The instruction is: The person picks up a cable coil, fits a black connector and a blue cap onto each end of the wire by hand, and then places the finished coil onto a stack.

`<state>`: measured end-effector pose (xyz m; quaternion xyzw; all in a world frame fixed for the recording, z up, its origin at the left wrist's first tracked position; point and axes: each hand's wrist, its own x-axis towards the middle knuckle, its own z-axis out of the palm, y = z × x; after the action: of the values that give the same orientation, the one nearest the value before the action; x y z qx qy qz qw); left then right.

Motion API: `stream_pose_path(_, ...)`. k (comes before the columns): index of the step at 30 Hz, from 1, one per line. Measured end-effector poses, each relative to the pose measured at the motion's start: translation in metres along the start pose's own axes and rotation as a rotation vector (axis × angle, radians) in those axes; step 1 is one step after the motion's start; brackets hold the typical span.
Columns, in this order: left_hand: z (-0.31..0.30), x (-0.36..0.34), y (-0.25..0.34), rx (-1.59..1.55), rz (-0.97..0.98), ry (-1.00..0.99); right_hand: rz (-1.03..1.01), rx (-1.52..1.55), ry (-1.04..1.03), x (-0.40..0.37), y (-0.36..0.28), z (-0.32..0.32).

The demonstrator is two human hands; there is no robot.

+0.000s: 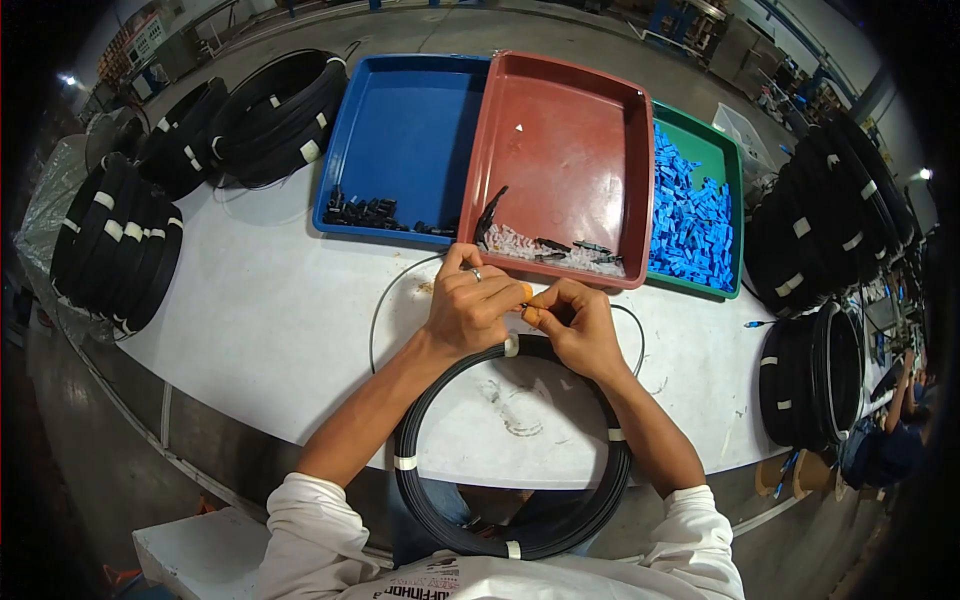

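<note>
My left hand (470,305) and my right hand (575,325) meet above the near middle of the white table (270,330), fingertips pinched together on the thin black cable end (385,300) that loops off to the left. What sits between the fingertips is too small to tell. A black cable coil (425,500) bound with white tape lies under my wrists and hangs over the table's front edge. Just beyond my hands is a red tray (560,140) with small clear and black parts along its near wall.
A blue tray (400,130) holds small black parts; a green tray (725,160) holds blue connectors. Stacks of black cable coils stand at the left (115,240), far left (270,115) and right (830,230). Another person (895,420) is at far right.
</note>
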<state>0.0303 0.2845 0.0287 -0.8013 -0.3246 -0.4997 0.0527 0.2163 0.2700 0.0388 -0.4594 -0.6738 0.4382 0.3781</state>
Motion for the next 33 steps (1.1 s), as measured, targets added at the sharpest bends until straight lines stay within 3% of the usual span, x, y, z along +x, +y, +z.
stream_pose_path(3,-0.001,-0.001,-0.004,-0.004,0.013,0.006,0.018,0.034,-0.014,-0.001,-0.001,-0.002)
stream_pose_path(5,0.000,-0.004,-0.011,-0.020,-0.070,0.039,-0.163,-0.109,0.042,-0.001,-0.014,-0.006)
stream_pose_path(13,-0.004,-0.010,-0.010,-0.227,-0.275,-0.013,-0.495,-0.275,0.208,0.003,0.005,-0.014)
stream_pose_path(16,0.000,-0.015,-0.012,-0.340,-0.318,0.004,-0.551,-0.453,0.199,0.008,0.010,-0.015)
stream_pose_path(19,-0.004,-0.014,-0.007,-0.380,-0.346,-0.002,-0.541,-0.414,0.200,0.010,0.010,-0.015)
stream_pose_path(27,-0.011,-0.010,0.000,-0.131,-0.099,0.021,-0.925,-0.513,0.178,0.026,0.001,-0.009)
stream_pose_path(29,-0.009,-0.010,-0.001,-0.101,-0.118,0.017,-0.920,-0.508,0.179,0.026,-0.006,-0.009)
stream_pose_path(31,-0.010,-0.010,-0.001,-0.251,-0.274,0.049,-0.904,-0.491,0.191,0.022,-0.013,-0.007)
stream_pose_path(33,-0.007,-0.014,-0.005,-0.264,-0.257,0.032,-0.814,-0.435,0.187,0.022,-0.004,-0.008)
